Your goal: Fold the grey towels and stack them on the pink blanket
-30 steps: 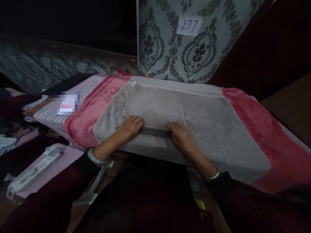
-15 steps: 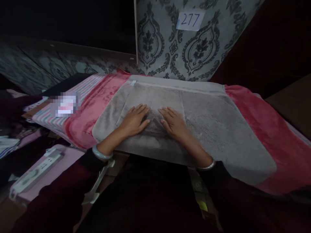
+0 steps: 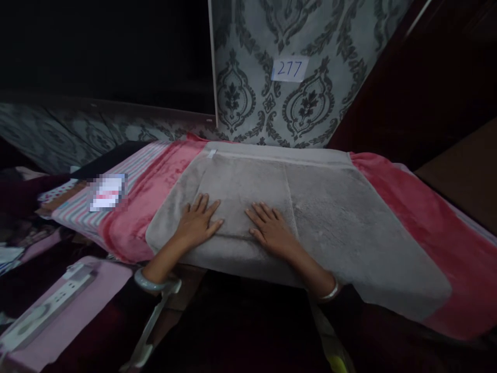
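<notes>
A grey plush towel [image 3: 322,207] lies spread over a pink blanket [image 3: 411,207] on a long board. My left hand [image 3: 198,223] rests flat on the towel near its front left part, fingers spread. My right hand [image 3: 269,230] lies flat beside it, a hand's width to the right, fingers stretched out. Both palms press on the towel and hold nothing. A bangle sits on each wrist. A faint crease in the towel runs between the two hands.
A striped cloth [image 3: 128,171] with a blurred label lies at the board's left end. A white power strip [image 3: 50,305] rests on a pink surface at lower left. Patterned wallpaper with a paper tag reading 277 [image 3: 289,69] stands behind. Dark furniture is at right.
A second ago my fingers were curled on a fold of the towel. They then flattened, and the fold is smoothed down. My left hand has slid left, widening the gap.
</notes>
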`<action>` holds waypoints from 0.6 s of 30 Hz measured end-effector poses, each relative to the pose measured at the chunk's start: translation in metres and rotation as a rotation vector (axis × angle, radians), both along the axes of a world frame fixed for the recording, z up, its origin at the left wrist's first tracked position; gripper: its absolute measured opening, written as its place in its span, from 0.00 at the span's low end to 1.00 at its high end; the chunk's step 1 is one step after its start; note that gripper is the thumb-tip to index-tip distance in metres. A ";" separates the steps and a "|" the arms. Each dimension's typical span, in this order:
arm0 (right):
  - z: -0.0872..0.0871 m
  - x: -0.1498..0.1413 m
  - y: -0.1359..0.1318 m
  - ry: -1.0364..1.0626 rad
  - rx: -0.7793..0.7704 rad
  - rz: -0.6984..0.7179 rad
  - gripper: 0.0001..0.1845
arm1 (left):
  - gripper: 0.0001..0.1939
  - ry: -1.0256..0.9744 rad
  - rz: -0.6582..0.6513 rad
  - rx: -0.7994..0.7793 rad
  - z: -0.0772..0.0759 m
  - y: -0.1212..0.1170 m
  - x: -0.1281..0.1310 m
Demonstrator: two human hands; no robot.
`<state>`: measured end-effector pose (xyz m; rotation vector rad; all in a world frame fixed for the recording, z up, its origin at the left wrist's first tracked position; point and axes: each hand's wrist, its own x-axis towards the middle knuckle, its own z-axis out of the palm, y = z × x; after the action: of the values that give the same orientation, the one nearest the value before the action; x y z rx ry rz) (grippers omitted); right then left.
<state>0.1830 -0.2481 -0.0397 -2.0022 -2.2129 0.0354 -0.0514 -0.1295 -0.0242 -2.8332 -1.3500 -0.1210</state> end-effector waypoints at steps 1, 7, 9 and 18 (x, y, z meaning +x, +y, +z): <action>-0.002 0.001 -0.003 -0.003 0.009 0.001 0.32 | 0.35 -0.010 0.013 0.006 -0.001 0.003 -0.009; -0.004 0.016 -0.013 0.076 0.101 0.064 0.28 | 0.27 -0.107 -0.018 0.054 -0.002 0.025 -0.039; 0.006 0.020 -0.001 0.120 0.140 0.094 0.23 | 0.23 -0.161 -0.046 0.088 0.007 0.033 -0.029; 0.021 0.009 0.076 0.006 0.092 0.110 0.29 | 0.33 -0.072 -0.160 -0.095 0.009 0.070 0.053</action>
<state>0.1923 -0.1719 -0.0185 -1.8304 -2.2748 -0.0469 0.0015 -0.0590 -0.0149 -3.0418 -1.1693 -0.1650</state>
